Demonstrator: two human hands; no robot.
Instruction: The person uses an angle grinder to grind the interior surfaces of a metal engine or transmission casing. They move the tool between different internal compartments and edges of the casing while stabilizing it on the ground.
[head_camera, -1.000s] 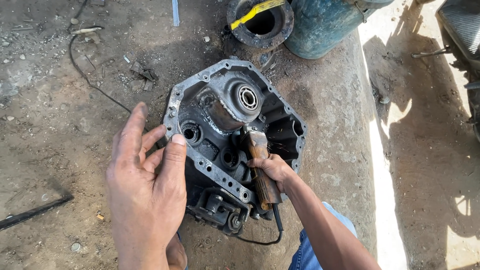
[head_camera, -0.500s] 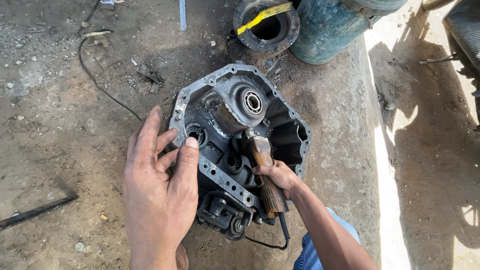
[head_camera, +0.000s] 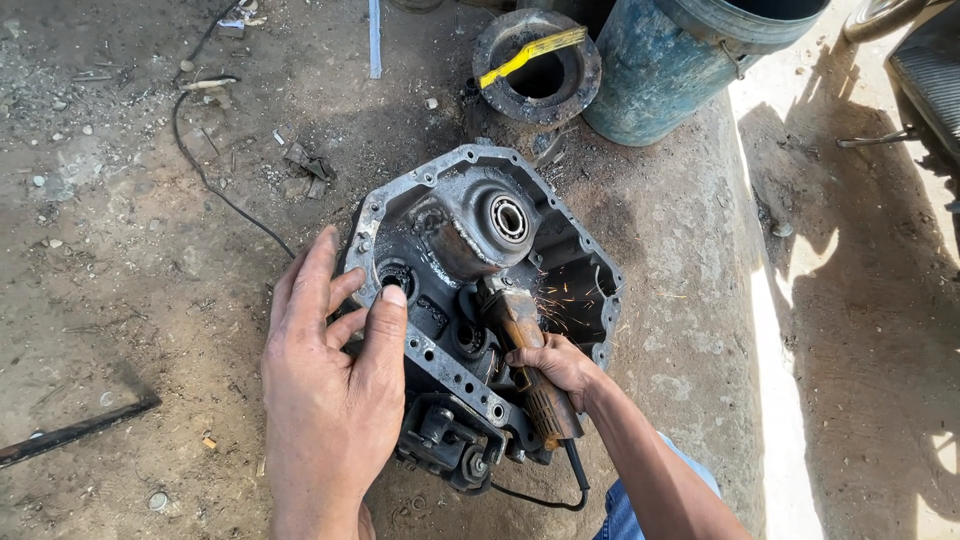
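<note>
A grey cast metal gearbox housing (head_camera: 560, 200) lies open side up on the dirt ground, with a round bearing (head_camera: 509, 218) inside it. My left hand (head_camera: 335, 385) rests flat on the housing's left rim, fingers spread. My right hand (head_camera: 560, 368) grips a rusty brown angle grinder (head_camera: 525, 350) whose head is down inside the housing. Orange sparks (head_camera: 570, 295) fly to the right of the grinder's head. The grinder's black cord (head_camera: 545, 495) trails out below the housing.
A blue metal drum (head_camera: 680, 70) stands at the top right. Beside it lies a dark metal ring (head_camera: 537, 68) with a yellow strip across it. A black cable (head_camera: 215, 180) runs over the dirt at left, and a dark flat bar (head_camera: 75, 432) lies at lower left.
Sparks now fly from the grinder's head inside the housing. My left hand has slid slightly right along the rim. The view has shifted a little.
</note>
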